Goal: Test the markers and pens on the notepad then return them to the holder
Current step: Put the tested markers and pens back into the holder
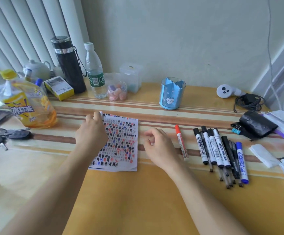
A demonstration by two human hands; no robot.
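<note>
The notepad (120, 141), covered in black, red and blue marks, lies at the table's middle. My left hand (91, 131) rests on its left side, fingers at its top left corner. My right hand (158, 146) hovers just right of the notepad with loosely curled fingers and holds nothing. A red marker (181, 141) lies to the right of that hand. Farther right lies a bunch of several black markers and pens (215, 148) and a blue marker (242, 161). The blue pen holder (172, 94) stands at the back with nothing visible in it.
Bottles, a black flask (68, 65) and a yellow drink bottle (27, 102) crowd the back left. Keys (7, 136) lie at the left. A white controller (226, 91), a black cable, a black pouch (256, 124), tissue and more pens sit at the right.
</note>
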